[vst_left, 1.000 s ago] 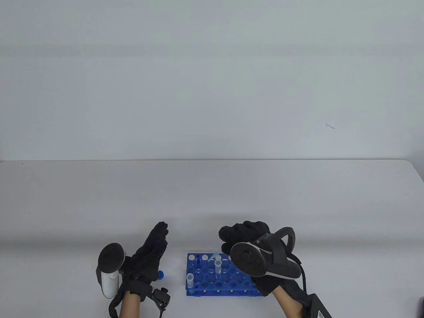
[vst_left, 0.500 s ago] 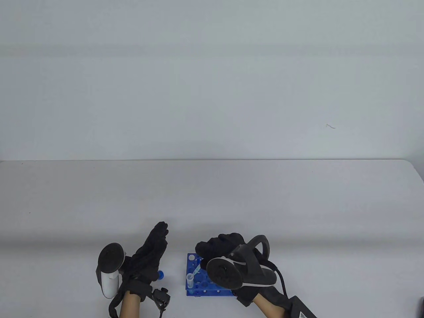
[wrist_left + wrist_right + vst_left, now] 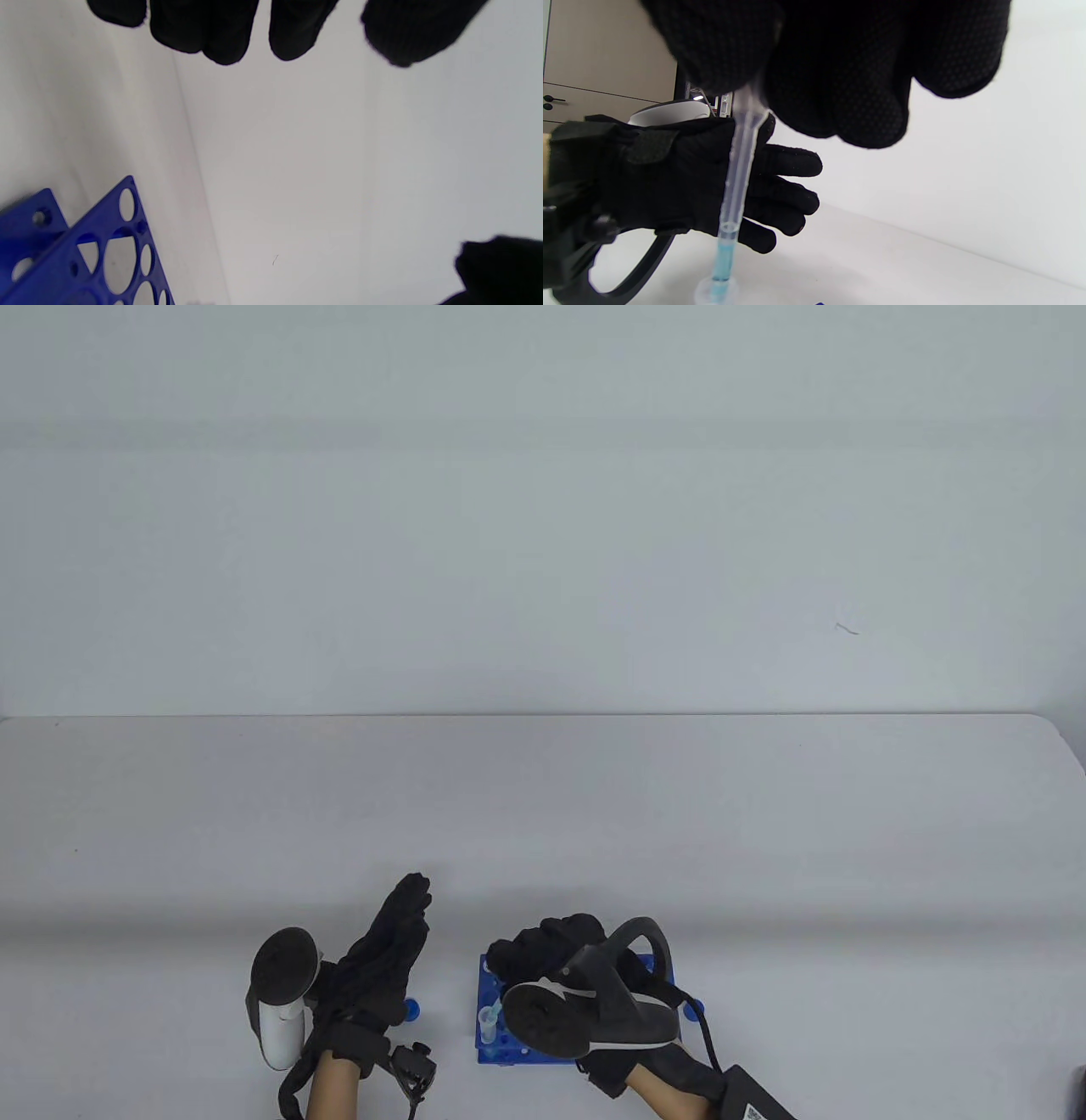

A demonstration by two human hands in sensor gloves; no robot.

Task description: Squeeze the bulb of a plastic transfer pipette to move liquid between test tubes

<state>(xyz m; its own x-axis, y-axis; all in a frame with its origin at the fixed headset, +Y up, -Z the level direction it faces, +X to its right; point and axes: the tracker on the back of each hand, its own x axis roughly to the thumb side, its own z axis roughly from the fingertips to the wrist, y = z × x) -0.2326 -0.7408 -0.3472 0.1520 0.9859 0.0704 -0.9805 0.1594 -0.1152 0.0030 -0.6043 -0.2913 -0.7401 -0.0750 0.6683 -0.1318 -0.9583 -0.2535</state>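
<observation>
Right hand has shifted left over the last second — from the right part of the blue rack to its near-left corner. It is closed around the upper end of the transfer pipette; the bulb itself is hidden inside the glove, so whether it is being squeezed cannot be told. In the right wrist view the stem hangs down with blue liquid in its lower part, and the tip sits inside the mouth of a clear test tube standing at the rack's near-left corner.

Left hand has not moved: fingers extended and apart, holding nothing, resting on edge on the table just left of the rack. A small blue cap lies beside it.

Reading: the loaded pipette has been carried from one tube to the other — the transfer looks about ready for the release squeeze. The liquid column shows no drop falling yet.
</observation>
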